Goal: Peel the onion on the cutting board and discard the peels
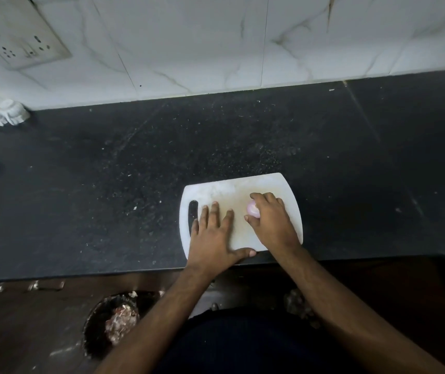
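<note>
A white cutting board [264,183] with a handle slot lies on the black counter near its front edge. On the board sits a small pale pink onion [252,209], mostly covered by my right hand [271,220], whose fingers curl around it. My left hand [213,236] lies flat on the board's left part beside the slot, fingers spread, holding nothing.
The black counter [108,171] is speckled with crumbs and backs onto a white tiled wall with a socket plate [24,41]. A white object [0,114] sits at the far left. Below the counter edge, a dark bin [113,322] holds scraps on the floor.
</note>
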A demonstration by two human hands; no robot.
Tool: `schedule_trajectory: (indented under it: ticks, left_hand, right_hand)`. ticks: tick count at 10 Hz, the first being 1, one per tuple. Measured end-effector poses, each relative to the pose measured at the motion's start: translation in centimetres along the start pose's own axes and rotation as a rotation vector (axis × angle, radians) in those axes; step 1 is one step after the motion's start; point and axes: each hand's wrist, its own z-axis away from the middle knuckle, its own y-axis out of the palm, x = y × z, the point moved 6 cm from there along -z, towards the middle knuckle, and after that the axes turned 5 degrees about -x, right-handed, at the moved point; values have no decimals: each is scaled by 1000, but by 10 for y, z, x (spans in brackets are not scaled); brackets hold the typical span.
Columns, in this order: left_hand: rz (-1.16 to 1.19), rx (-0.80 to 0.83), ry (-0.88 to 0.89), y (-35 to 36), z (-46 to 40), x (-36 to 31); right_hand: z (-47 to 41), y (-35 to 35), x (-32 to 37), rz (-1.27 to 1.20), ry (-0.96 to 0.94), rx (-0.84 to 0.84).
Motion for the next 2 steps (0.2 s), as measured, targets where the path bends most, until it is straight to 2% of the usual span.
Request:
schedule_trajectory:
  ticks: [1, 2]
  left_hand:
    - [2, 17, 2, -1, -2, 0]
    - [52, -59, 7, -10, -4, 4]
  right_hand:
    - [-1, 1, -3, 52, -31, 0]
    - [-2, -3, -3, 50, -24, -24]
